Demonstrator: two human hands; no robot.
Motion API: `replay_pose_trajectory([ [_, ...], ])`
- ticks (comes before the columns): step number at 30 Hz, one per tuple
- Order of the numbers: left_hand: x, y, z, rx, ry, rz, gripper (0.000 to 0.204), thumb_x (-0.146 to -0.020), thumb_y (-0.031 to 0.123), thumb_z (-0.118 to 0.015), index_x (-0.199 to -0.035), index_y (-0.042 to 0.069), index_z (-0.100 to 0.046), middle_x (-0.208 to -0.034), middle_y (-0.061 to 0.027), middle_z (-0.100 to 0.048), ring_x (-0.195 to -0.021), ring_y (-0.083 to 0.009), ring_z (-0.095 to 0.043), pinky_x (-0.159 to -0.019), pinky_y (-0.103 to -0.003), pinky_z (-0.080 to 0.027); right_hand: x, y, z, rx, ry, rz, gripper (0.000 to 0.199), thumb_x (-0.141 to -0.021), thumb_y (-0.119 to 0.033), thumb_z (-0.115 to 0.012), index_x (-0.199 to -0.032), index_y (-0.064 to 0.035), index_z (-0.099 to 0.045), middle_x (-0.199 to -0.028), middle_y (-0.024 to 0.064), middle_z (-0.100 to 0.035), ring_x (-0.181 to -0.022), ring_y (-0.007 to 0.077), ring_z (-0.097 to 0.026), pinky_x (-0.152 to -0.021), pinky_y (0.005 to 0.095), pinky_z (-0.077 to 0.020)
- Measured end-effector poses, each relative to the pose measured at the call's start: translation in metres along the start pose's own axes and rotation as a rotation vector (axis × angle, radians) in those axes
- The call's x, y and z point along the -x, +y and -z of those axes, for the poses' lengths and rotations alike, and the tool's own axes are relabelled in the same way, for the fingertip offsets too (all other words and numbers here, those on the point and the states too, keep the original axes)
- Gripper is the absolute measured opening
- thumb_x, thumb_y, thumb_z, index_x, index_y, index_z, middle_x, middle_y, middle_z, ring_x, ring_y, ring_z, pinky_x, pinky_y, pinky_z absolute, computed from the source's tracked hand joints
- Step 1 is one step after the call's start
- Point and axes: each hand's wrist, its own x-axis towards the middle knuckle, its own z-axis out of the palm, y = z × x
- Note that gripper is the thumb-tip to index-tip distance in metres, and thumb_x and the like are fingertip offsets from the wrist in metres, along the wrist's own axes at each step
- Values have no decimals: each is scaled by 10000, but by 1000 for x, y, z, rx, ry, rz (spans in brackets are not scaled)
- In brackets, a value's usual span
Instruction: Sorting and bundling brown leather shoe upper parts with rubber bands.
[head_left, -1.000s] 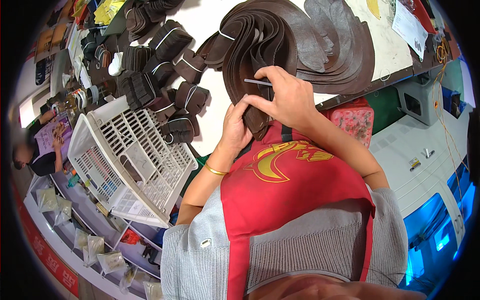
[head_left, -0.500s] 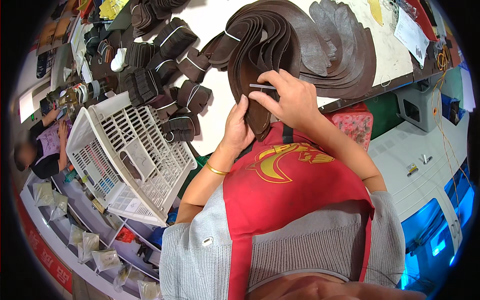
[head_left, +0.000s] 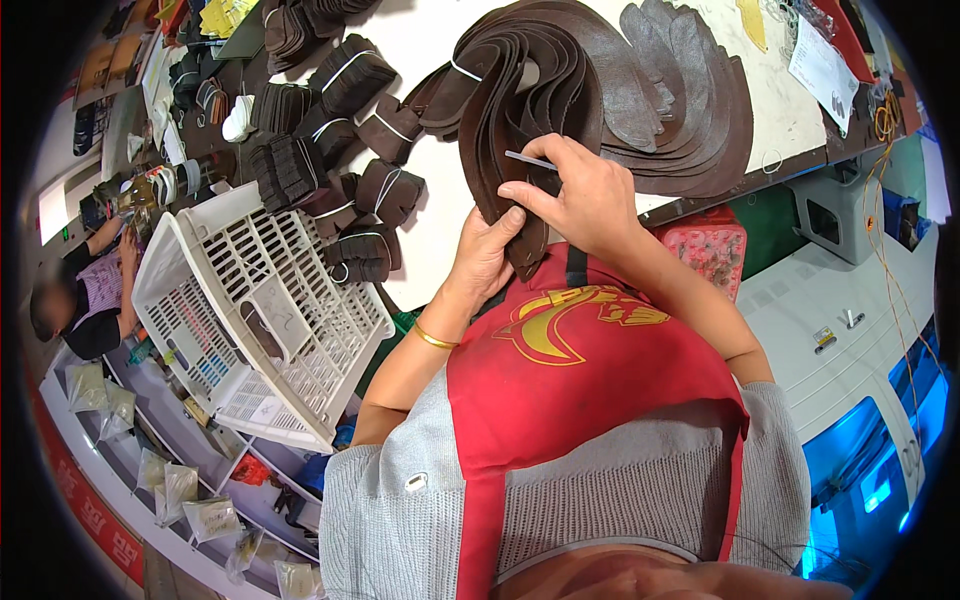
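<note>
A layered bunch of dark brown, leather-like curved strips (head_left: 490,150) hangs from the table over its near edge, its tapered ends in front of my red apron. My left hand (head_left: 487,250) is closed on those ends, thumb on top. Over the same strips, my right hand (head_left: 592,200) pinches a thin, light-grey stick-like tool (head_left: 528,160), which points to the left. Whether its tip touches the strips I cannot tell. To the right, a fan of shinier brown curved pieces (head_left: 700,100) lies on the table.
Several banded bundles of brown pieces (head_left: 352,76) lie left on the white table (head_left: 425,265). A white slatted basket (head_left: 310,350) tilts beside the table. A red crate (head_left: 708,250) stands under the right edge. Another person (head_left: 95,285) sits far left; paper (head_left: 822,70) lies far right.
My left thumb has moved right and lower across the strip ends. The tool in my right hand has tilted and shifted slightly up, and the strips have spread a little.
</note>
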Motion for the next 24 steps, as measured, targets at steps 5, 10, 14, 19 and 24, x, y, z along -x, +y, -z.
replay_pose_trajectory([
  [5, 2, 4, -3, 76, 53, 17, 395, -933, 208, -651, -1255, 32, -504, -1120, -56, -600, -1001, -146, -620, -833, -292, -571, 1, 6, -2, -94, 33, 23, 272, -827, -307, -689, -1006, -118, -610, -831, 82, -643, -679, 310, -657, -577, 408, -518],
  [10, 3, 4, -7, 36, 43, 21, 404, -922, 198, -667, -1252, 27, -508, -1108, -54, -607, -963, -139, -621, -804, -282, -566, 1, 7, -1, 46, 32, 123, 249, -836, -272, -668, -1043, -144, -613, -795, 89, -625, -647, 318, -654, -538, 413, -515],
  [14, 1, -1, -5, -47, 52, -1, 391, -909, 158, -685, -1237, 26, -518, -1091, -42, -612, -935, -125, -614, -786, -266, -546, 1, 7, -3, 17, 5, 132, 287, -833, -296, -676, -1074, -162, -599, -784, 90, -623, -633, 324, -653, -518, 425, -509],
  [19, 0, -1, -7, -158, 51, -23, 421, -905, 174, -686, -1250, 22, -497, -1123, -56, -612, -986, -157, -619, -827, -314, -556, 0, 8, -6, -47, 11, 58, 279, -837, -270, -670, -1082, -164, -591, -783, 88, -623, -655, 331, -656, -526, 430, -511],
  [24, 1, 0, -7, 25, 77, -14, 387, -906, 143, -690, -1232, 27, -515, -1118, -38, -614, -956, -110, -596, -811, -260, -523, 1, 9, 0, 73, -9, 133, 271, -837, -130, -627, -1102, -176, -592, -782, 110, -621, -660, 346, -654, -542, 455, -517],
])
